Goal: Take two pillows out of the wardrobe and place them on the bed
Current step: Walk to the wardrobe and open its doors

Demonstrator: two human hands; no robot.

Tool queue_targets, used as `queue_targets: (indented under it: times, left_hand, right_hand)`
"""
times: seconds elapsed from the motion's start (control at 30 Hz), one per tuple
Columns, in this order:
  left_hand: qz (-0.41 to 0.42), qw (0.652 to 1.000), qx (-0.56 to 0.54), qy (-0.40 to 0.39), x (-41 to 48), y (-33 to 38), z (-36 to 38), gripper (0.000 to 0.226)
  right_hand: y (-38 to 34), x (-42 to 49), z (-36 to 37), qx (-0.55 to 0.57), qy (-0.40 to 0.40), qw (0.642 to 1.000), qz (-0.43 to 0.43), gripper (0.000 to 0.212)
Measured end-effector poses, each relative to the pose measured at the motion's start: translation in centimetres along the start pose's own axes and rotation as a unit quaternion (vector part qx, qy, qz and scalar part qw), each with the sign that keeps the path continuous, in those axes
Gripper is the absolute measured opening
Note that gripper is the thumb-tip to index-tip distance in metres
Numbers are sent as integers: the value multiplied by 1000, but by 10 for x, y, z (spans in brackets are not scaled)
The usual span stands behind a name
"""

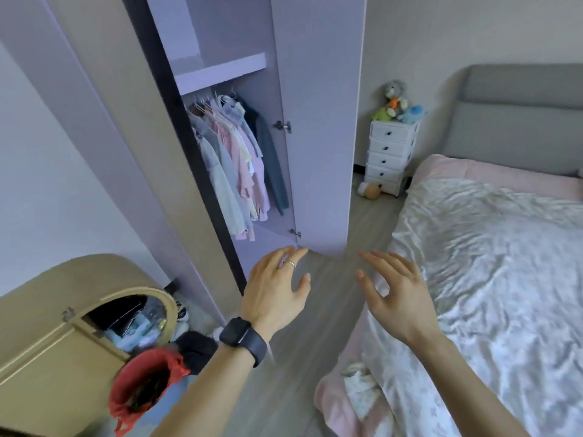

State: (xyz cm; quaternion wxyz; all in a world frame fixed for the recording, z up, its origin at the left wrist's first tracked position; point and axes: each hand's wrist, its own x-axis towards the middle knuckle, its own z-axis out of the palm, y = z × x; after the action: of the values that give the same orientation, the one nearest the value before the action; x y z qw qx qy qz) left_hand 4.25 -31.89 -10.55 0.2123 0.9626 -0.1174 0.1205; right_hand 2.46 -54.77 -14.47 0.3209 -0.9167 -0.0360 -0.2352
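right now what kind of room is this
A bedroom, most likely in a home: a bed with a grey headboard, an open wardrobe full of hanging clothes, and a white drawer unit topped with soft toys.

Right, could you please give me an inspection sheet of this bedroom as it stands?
Surface: bed, crumpled white quilt over a pink sheet; no pillow in view.
Job's things: wardrobe open, clothes hanging inside; no pillow seen.
Clutter: red bag by the tan cabinet; plush toy on the floor.
Hands: left hand and right hand open, holding nothing, above the floor.
Cables: nothing seen.
Surroundings: white drawers with toys on top; grey headboard.
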Motion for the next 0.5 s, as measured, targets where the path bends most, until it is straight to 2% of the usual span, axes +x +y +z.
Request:
queue_targets:
  times: [0.13,0.3,0.5]
  left_hand:
    - [42,998,-1,-46,89,-19,26,47]
    - [54,996,-39,-57,176,-30,50,46]
    - [79,988,-77,-112,276,-34,96,47]
  right_hand:
    - [16,57,22,-17,27,998,59,51]
    - [38,118,42,-35,36,993,103,51]
    - [64,185,65,-46,61,983,166,54]
